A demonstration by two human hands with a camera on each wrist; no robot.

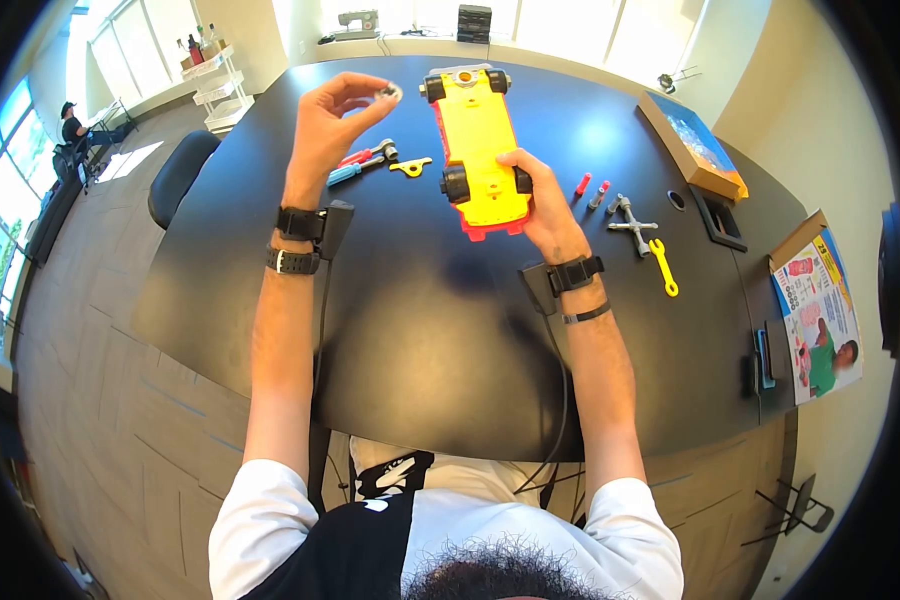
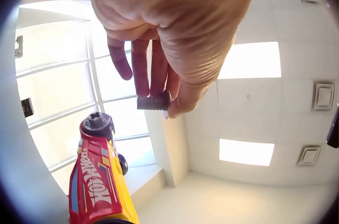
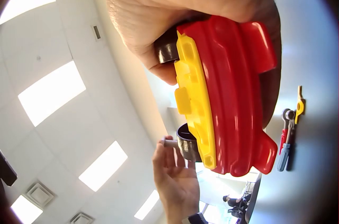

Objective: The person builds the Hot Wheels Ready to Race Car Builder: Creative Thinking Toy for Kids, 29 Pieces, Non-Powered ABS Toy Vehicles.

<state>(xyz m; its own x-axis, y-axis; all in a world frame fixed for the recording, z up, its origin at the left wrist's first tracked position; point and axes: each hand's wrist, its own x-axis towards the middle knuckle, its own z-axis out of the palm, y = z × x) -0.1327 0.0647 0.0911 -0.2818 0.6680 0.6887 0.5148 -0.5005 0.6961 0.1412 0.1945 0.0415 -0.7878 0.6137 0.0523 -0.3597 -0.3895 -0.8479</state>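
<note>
My right hand (image 1: 548, 205) grips a red and yellow toy car (image 1: 478, 125) by its lower end, thumb on the yellow underside. Black wheels show at its sides, and the red body carries Hot Wheels lettering in the left wrist view. Raised to the left of the car, my left hand (image 1: 322, 125) pinches a small grey ridged piece (image 2: 152, 102) with a wider round end between thumb and fingertips. This piece is apart from the car in the left wrist view; its exact kind I cannot tell.
Red- and blue-handled tools (image 1: 348, 173) and a yellow part (image 1: 410, 168) lie left of the car. To the right are two small red-topped pieces (image 1: 583, 185), a grey cross-shaped wrench (image 1: 630, 227) and a yellow wrench (image 1: 662, 268). Boxes (image 1: 695, 150) stand along the right edge.
</note>
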